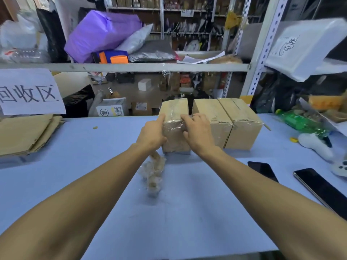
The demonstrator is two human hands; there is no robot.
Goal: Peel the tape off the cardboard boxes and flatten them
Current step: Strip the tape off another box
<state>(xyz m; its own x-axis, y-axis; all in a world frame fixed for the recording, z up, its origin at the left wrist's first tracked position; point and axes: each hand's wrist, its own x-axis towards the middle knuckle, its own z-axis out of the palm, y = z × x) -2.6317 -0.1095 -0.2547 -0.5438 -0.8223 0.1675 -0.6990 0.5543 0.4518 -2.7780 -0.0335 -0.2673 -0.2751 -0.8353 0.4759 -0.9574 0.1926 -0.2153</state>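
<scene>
I have both hands on the nearest small brown cardboard box, which stands at the left end of a row of three on the blue table. My left hand steadies its left side, index finger laid straight up the top corner; a crumpled wad of peeled clear tape hangs below it, apparently held by my curled lower fingers, though the grip itself is hidden. My right hand curls over the top front edge, fingertips on the glossy clear tape strip there; I can't tell whether I've pinched an end. To do this well, I'd brace the box firmly, lift a loose edge, then pull low and steadily along the seam so the tape comes off whole.
</scene>
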